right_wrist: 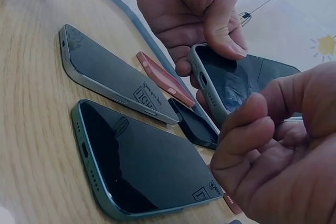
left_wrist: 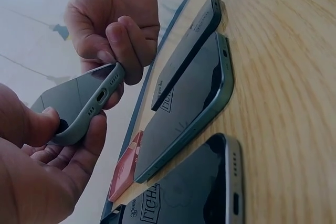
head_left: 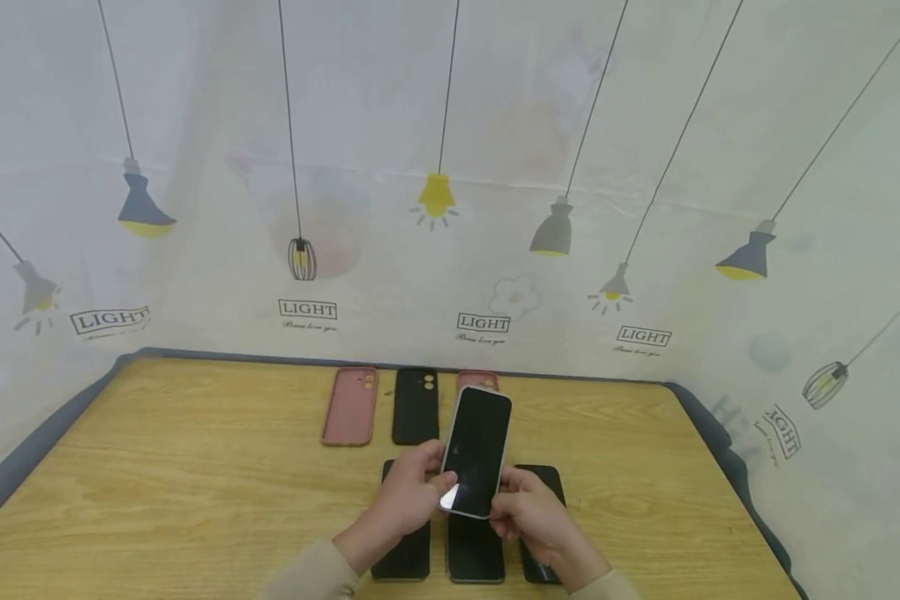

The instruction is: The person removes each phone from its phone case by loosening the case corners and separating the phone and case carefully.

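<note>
Both hands hold a smartphone tilted above the table, its dark screen facing up. A pale grey-green case wraps its edge, with the charging port and speaker holes showing through. My left hand grips the phone's left side, thumb over the lower screen and fingers beneath. At the lower right corner, my right hand pinches the case edge with bent fingers. Below lie three more phones, screens up: a left phone, a middle phone and a right phone, partly covered by the hands.
Toward the table's back edge lie a pink phone case, a black case and another pink case mostly behind the held phone. A light cloth printed with lamps surrounds the wooden table.
</note>
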Tool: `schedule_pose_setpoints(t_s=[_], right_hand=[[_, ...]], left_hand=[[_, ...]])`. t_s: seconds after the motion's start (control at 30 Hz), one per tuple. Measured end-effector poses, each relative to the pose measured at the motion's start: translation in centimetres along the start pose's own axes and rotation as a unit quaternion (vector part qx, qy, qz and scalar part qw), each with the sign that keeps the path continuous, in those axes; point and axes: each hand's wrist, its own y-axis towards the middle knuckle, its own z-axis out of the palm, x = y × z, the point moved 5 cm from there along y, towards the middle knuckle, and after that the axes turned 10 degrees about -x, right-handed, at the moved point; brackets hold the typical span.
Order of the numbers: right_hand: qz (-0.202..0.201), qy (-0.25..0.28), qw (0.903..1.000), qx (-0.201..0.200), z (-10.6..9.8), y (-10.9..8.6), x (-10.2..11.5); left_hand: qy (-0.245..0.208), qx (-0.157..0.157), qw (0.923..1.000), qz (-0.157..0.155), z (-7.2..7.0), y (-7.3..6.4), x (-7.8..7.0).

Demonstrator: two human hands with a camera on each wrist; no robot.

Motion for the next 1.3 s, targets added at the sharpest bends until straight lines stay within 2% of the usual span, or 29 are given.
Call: schedule_pose_setpoints(t_s=[0.23,0.53,0.73,0.93,1.03,1.13,1.3], right_hand=[[-0.017,0.000,0.9993,0.033,0.0,-0.1,0.1],[-0.028,-0.010,0.9973,0.067,0.0,-0.1,0.1],[-0.034,-0.022,0.9968,0.069,-0.1,-0.1,0.3],[-0.042,-0.021,0.9955,0.082,-0.3,-0.2,0.5],[-0.046,-0.022,0.9943,0.094,-0.3,-0.2,0.5],[-0.051,-0.038,0.9934,0.095,-0.4,-0.1,0.6],[-0.052,-0.108,0.9908,0.062,-1.1,-0.4,0.9]], left_hand=[[-0.004,-0.015,0.9998,-0.013,0.0,0.1,0.3],[0.020,-0.021,0.9995,-0.015,-0.3,0.2,0.5],[-0.012,-0.006,0.9993,-0.035,-0.2,0.2,0.8],[-0.035,0.010,0.9985,-0.042,-0.3,0.1,0.7],[-0.034,0.005,0.9985,-0.043,-0.5,0.3,0.7],[-0.026,-0.010,0.9987,-0.042,-0.7,0.4,0.8],[-0.027,-0.027,0.9979,-0.051,-1.0,0.6,0.9]])
